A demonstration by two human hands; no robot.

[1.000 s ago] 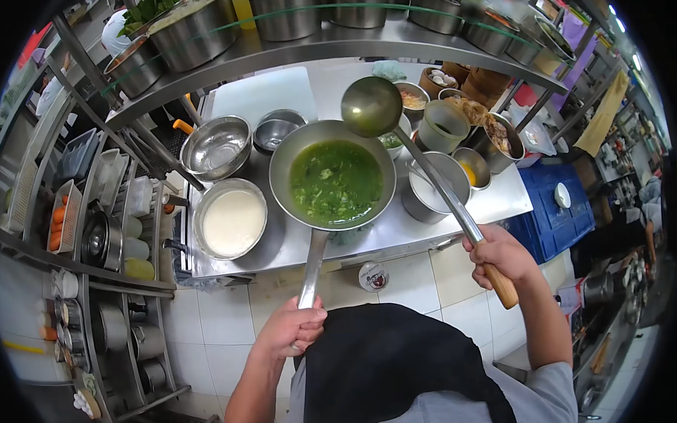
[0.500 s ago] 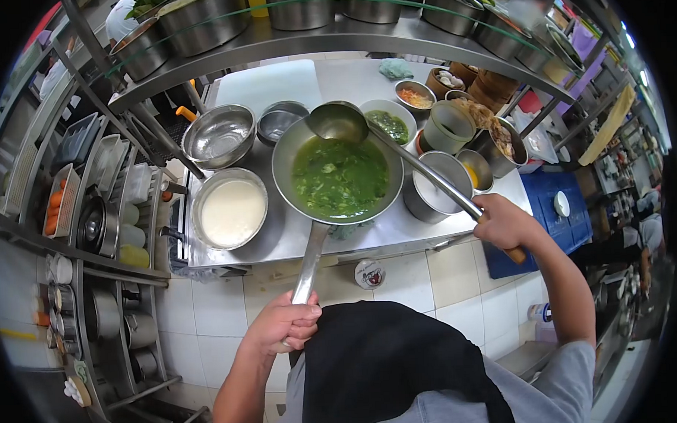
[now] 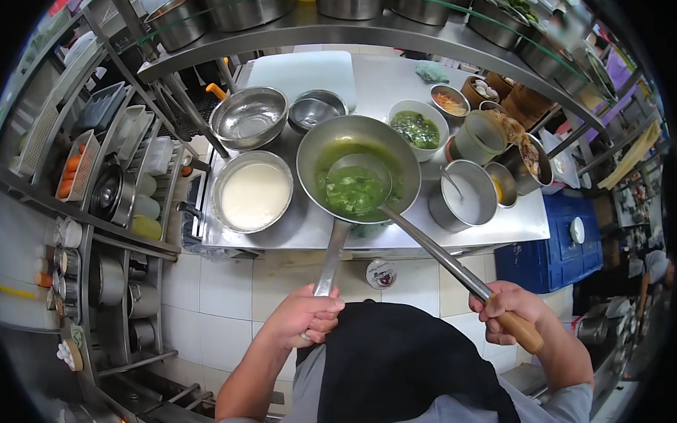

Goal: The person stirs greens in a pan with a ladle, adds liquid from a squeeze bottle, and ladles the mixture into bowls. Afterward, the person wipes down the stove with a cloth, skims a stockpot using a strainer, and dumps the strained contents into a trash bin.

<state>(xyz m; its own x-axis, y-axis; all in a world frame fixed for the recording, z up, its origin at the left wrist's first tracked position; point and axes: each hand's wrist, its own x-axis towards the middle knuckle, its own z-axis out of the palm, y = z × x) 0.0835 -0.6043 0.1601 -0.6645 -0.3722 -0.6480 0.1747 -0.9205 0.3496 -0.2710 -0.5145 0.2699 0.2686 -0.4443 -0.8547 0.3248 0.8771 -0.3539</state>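
Observation:
My left hand (image 3: 306, 317) is wrapped round the metal handle of a wok (image 3: 306, 149) that holds green soup with leafy bits. In my right hand (image 3: 512, 310) is the wooden-ended handle of a long steel ladle (image 3: 444, 256). The ladle's bowl sits in the soup, filled with green liquid. Behind the wok, to the right, stands a white bowl (image 3: 441, 115) of similar green soup. A metal bowl of creamy white liquid (image 3: 253, 192) is left of the wok, and a steel pot with white contents (image 3: 463, 195) is to its right.
Empty-looking metal bowls (image 3: 249, 119) and a white board (image 3: 304, 71) lie at the back left. An overhead shelf (image 3: 362, 36) carries metal containers. A blue bin (image 3: 548, 241) stands right of the steel table (image 3: 280, 242). A rack with carrots (image 3: 70, 174) is at the left.
The ladle has moved from above the wok's back rim down into the soup, and my right hand is lower. The view has shifted, so the table appears further right.

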